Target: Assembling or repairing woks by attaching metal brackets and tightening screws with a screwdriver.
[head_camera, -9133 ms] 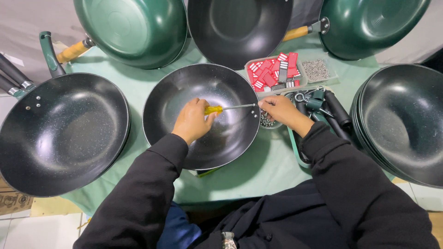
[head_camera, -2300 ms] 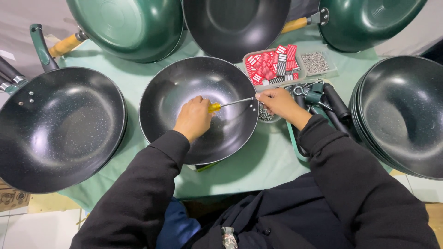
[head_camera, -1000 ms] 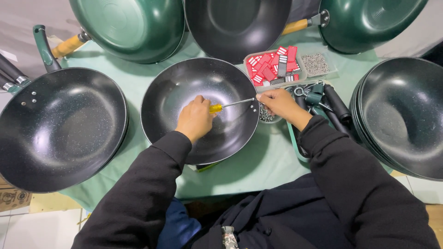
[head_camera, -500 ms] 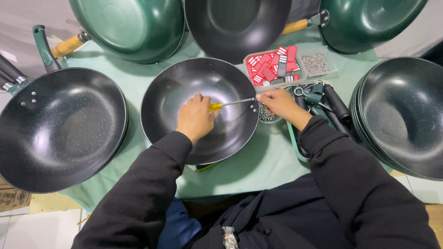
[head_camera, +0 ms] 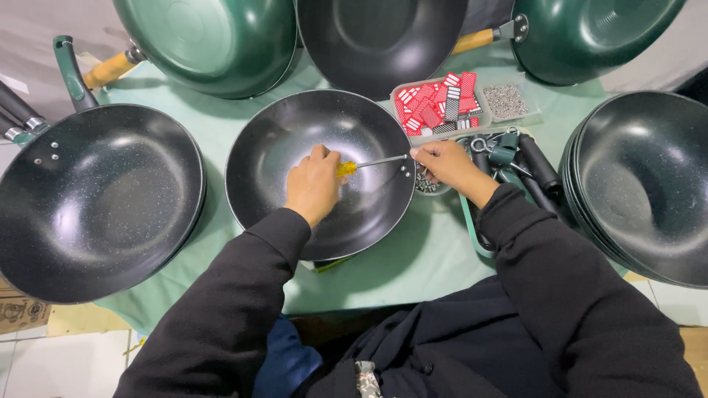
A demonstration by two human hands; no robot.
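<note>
At centre frame, the left hand (head_camera: 313,184) grips a yellow-handled screwdriver (head_camera: 369,163) inside the black pan (head_camera: 280,147), its tip at the rim, where the right hand (head_camera: 446,163) seemingly pinches a small fastener steady, fingers narrow.

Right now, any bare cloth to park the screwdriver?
Free: green cloth in front of the centre pan, and the strip between it and the left pan. Crowded: right of it, parts tray, handles and stacked pans.
</note>
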